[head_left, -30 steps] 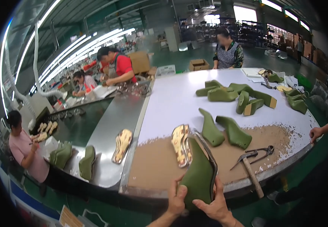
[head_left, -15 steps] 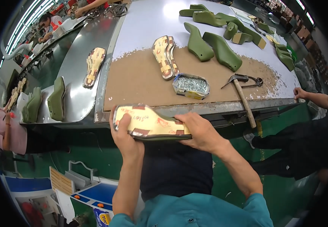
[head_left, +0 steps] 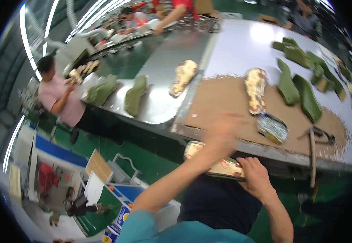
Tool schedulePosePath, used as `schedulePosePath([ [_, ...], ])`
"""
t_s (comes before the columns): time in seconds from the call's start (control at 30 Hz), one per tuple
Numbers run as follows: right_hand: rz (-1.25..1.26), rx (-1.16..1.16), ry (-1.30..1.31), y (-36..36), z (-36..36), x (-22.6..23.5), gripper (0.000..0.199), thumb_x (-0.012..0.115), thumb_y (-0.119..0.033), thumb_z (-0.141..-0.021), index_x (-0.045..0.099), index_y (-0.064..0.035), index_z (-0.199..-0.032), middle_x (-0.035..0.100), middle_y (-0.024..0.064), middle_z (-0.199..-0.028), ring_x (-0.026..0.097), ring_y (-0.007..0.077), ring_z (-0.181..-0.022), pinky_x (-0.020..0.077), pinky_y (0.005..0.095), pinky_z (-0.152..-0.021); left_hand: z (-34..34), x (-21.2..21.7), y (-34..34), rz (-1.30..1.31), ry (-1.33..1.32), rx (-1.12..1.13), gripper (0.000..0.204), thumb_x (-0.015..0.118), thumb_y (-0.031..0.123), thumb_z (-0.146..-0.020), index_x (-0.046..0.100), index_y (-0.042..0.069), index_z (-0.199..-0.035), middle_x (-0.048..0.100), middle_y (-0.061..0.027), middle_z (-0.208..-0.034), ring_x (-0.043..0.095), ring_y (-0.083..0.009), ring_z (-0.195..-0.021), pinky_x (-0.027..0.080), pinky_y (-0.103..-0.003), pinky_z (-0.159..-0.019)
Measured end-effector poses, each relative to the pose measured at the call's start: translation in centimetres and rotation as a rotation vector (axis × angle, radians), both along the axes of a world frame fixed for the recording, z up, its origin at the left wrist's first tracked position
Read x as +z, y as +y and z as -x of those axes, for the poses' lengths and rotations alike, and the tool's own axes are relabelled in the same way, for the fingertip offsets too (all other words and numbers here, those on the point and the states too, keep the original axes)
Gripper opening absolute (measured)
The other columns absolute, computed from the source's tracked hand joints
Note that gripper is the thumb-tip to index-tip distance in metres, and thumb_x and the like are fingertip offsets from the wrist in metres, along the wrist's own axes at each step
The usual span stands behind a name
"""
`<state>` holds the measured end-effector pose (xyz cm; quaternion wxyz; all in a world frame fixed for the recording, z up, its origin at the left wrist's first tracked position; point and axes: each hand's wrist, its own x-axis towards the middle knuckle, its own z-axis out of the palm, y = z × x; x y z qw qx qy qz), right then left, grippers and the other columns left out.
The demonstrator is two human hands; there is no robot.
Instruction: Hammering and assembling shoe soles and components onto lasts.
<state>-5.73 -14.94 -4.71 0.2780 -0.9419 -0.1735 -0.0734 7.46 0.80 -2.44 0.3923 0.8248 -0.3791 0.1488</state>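
sole-up shoe point(head_left: 218, 164) held on the lap, just under the bench edge point(head_left: 241, 143). right hand point(head_left: 254, 175) gripping its heel end. left hand point(head_left: 220, 129) blurred over the cardboard, grip hard to tell. looks light and stiff; best held by both ends.

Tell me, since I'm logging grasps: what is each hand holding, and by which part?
The right hand holds the green boot with the patterned sole up, grip at its right end. The left hand is blurred above the brown bench edge, holding nothing visible.
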Motion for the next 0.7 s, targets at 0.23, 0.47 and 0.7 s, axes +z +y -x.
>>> schedulePosePath([
  [0.23,-0.014,-0.008,-0.073,1.2,0.0,-0.6,0.06,0.078,-0.005,-0.06,0.051,-0.0012,-0.114,0.055,0.0145,-0.093,0.054,0.0346,-0.084,0.047,0.0426,-0.074,-7.4,-4.7,-15.6,-0.521,-0.011,-0.052,0.009,0.066,0.008,-0.07,0.072,0.005,-0.076,0.069,-0.0157,-0.081,0.069,-0.0318,-0.079,0.056,-0.042,-0.068],
  [0.47,-0.034,-0.008,-0.068,0.4,-0.2,-0.5,0.067,0.08,-0.003,-0.055,0.051,-0.0003,-0.116,0.057,0.0154,-0.096,0.055,0.0339,-0.086,0.0482,0.0421,-0.075,-7.9,-4.3,-15.1,-0.478,0.078,-0.197,0.011,0.067,0.011,-0.072,0.071,0.005,-0.08,0.068,-0.0178,-0.079,0.068,-0.0344,-0.08,0.055,-0.043,-0.072],
  [0.7,-0.033,-0.002,-0.074,0.2,-0.1,-0.2,0.071,0.081,-0.003,-0.053,0.051,-0.0007,-0.117,0.056,0.0147,-0.098,0.055,0.0329,-0.085,0.0479,0.0411,-0.075,-6.9,-1.8,-13.9,-0.324,0.35,-0.288,0.016,0.07,0.017,-0.075,0.07,0.004,-0.083,0.069,-0.0181,-0.083,0.067,-0.0328,-0.082,0.053,-0.041,-0.075],
])
